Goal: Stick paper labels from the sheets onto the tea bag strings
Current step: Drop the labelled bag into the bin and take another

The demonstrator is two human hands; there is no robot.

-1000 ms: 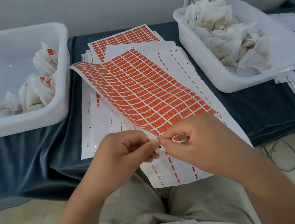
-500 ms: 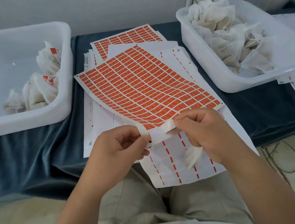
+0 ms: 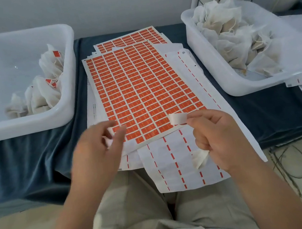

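A white paper strip [image 3: 178,119] is pinched by the right hand [image 3: 222,138] at lower right, a tea bag [image 3: 198,159] is gripped under its curled lower fingers, and a white scrap [image 3: 109,139] is held in the blurred left hand [image 3: 96,154] at the near edge of the orange label sheet [image 3: 139,89] at frame centre.

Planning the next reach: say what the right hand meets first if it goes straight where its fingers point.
Probably the left hand: the right hand points leftward, just above the orange label sheet. Height is unclear, so it might brush the sheet first.
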